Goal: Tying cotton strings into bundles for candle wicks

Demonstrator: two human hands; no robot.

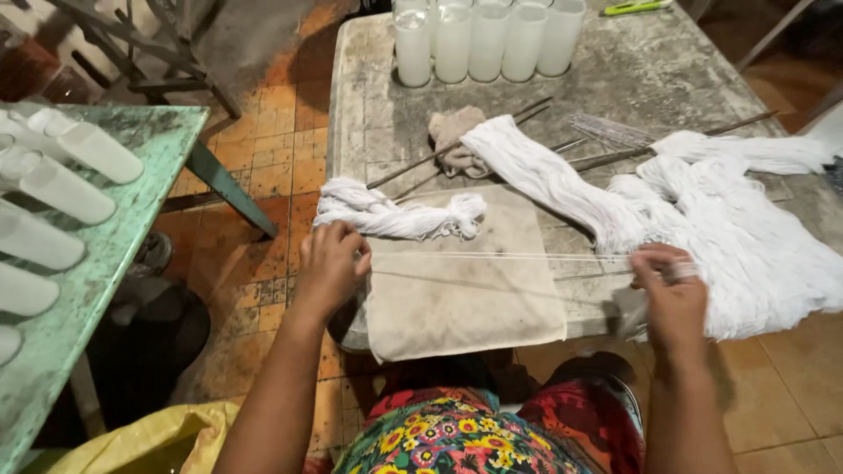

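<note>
Both hands pinch thin white strings point(500, 256) tight between them: left hand point(332, 263) and right hand point(672, 285), each grip closed. Strings look light, soft, limp; I hold the ends.

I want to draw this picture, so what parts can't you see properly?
Head view only:
- Right hand: fingers blurred, so its grip on the white strings is unclear.
- Left hand: its back hides the fingertips.
- Big string pile: cut off by the right edge.
- Candles: tops cut off by the upper edge.
</note>
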